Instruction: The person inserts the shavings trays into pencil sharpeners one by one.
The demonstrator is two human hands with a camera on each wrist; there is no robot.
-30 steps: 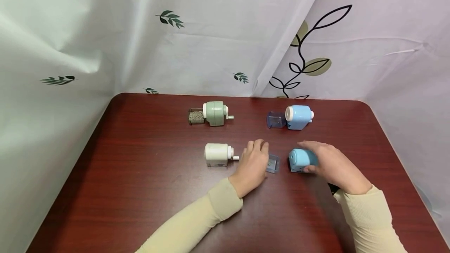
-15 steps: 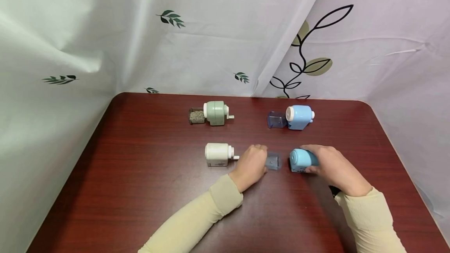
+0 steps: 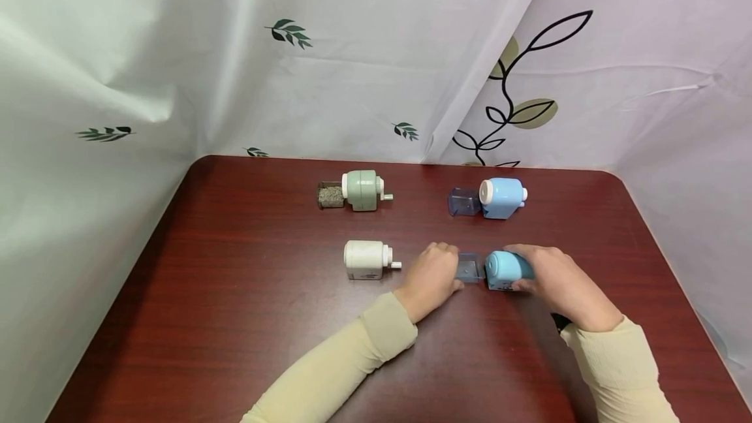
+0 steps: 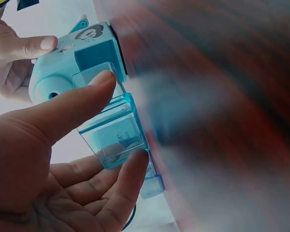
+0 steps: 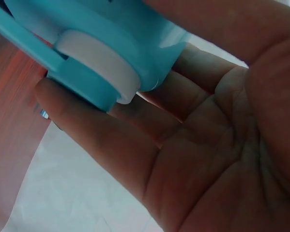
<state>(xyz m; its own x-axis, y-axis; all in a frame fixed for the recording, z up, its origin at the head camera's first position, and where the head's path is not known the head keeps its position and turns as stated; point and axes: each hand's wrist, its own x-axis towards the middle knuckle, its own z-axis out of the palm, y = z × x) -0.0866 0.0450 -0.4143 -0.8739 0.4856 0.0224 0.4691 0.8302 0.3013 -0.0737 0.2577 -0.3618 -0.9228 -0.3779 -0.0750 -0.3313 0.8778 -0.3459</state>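
My right hand (image 3: 558, 284) holds a teal crank pencil sharpener (image 3: 499, 271) on the table, thumb on the near side and fingers on the far side. From the left, my left hand (image 3: 431, 279) pinches a clear blue shavings drawer (image 3: 469, 269) between thumb and fingers. In the left wrist view, the drawer's far end (image 4: 96, 75) meets the rectangular opening low in the sharpener's front; how deep it sits is hard to tell. A white collar (image 5: 99, 60) and teal crank (image 5: 79, 79) show in the right wrist view, beside the right fingers.
Left of my left hand stands a cream sharpener (image 3: 364, 260). Farther back, a green sharpener (image 3: 363, 190) has its drawer (image 3: 330, 195) of shavings pulled out. A light blue sharpener (image 3: 502, 198) with a dark clear drawer (image 3: 464, 202) stands at the back right. A white curtain (image 3: 352, 83) borders the table.
My left hand has turned the clear drawer and moved it right, up to the teal sharpener's front. The right hand stays on the sharpener, nearly still.
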